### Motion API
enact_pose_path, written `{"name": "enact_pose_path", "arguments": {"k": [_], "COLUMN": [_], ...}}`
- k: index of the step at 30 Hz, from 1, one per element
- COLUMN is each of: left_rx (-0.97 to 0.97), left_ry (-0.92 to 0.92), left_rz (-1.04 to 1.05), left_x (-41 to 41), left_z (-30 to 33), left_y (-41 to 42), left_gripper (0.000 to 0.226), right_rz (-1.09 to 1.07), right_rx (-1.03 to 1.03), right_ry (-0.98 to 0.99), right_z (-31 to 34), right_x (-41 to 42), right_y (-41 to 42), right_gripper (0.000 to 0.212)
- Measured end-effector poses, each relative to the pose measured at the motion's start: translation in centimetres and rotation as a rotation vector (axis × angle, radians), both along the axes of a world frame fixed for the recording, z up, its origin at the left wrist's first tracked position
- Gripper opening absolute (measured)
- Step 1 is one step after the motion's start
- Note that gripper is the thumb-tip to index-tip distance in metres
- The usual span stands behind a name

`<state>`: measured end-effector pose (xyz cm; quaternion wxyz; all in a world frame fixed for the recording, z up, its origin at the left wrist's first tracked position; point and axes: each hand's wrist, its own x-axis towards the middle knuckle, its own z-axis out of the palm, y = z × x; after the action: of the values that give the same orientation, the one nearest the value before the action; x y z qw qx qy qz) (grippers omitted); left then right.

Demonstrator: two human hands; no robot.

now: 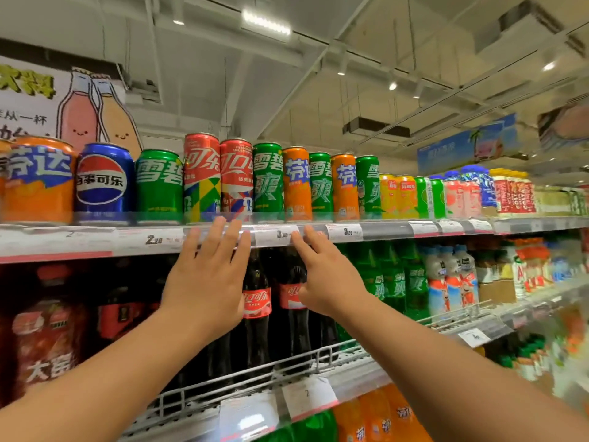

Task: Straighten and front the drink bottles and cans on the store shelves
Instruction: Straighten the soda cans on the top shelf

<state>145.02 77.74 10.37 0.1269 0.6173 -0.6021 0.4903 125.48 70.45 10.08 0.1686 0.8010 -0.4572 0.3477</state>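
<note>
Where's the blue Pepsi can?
In the head view, the blue Pepsi can stands on the top shelf at far left, between an orange Fanta can and a green Sprite can.

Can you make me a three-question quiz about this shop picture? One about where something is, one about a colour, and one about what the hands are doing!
1. Where is the blue round metal cola can?
A. Top shelf, between an orange can and a short green can
B. Bottom shelf, beside the orange bottles
C. In the left hand

2. What colour are the two tall slim metal cola cans above the left hand?
A. Purple
B. Red
C. Black

3. What are the two hands doing?
A. Each grips a can
B. Both are open, holding nothing
C. Both are closed fists

Answers:
1. A: it stands on the top shelf, with the orange round metal soda can on one side and the short green metal soda can on the other.
2. B: both are mostly red.
3. B: the left hand and right hand have straight fingers reaching to the top shelf's grey price rail, and neither holds anything.
</note>
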Motion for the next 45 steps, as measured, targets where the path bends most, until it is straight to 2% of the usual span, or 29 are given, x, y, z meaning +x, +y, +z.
{"name": "enact_pose_path", "arguments": {"k": [4, 10, 14, 18, 23, 28, 33, 40, 45], "left_rx": [0.078, 0.074, 0.062, 0.071, 0.079, 0.016, 0.113, 0.062, 0.007], "left_ry": [0.053, 0.127, 0.213, 0.265, 0.242, 0.21, 0.108, 0.08, 0.141], "left_rz": [-0.051, 0.197, 0.275, 0.303, 0.36, 0.253, 0.091, 0.079, 0.108], "left_x": [-3.8, -8.2, -10.7, -12.0, -12.0, -11.8, -13.4, -15.7, -17.9], "left_z": [1.0, 0.9, 1.5, 1.7, 0.9, 1.8, 2.7, 2.4, 4.3], "left_y": [-1.8, -3.5, -3.6, -3.6, -3.9, -3.7, -5.8, -7.8, -8.3], "left_gripper": [0.09, 0.088, 0.08, 0.079, 0.089, 0.076, 0.093, 0.074, 0.036], "right_rz": [0.062, 0.186, 0.306, 0.196, 0.036, 0.009, 0.006, -0.013, 0.124], "right_rx": [-0.066, -0.11, -0.081, -0.137, -0.05, -0.041, -0.023, -0.084, -0.045], "right_ry": [0.033, 0.13, 0.184, -0.011, 0.132, 0.139, 0.129, 0.171, 0.186], "right_z": [0.2, 0.5, 1.9, 2.7, 0.8, 1.3, 1.6, 2.5, 4.4], "right_x": [-0.8, -2.7, -6.0, -10.9, -12.8, -12.3, -12.6, -13.0, -14.7], "right_y": [-0.7, -2.5, -3.5, -5.7, -7.6, -7.2, -7.1, -7.3, -7.8], "right_gripper": [0.094, 0.092, 0.082, 0.068, 0.087, 0.086, 0.084, 0.081, 0.065]}}
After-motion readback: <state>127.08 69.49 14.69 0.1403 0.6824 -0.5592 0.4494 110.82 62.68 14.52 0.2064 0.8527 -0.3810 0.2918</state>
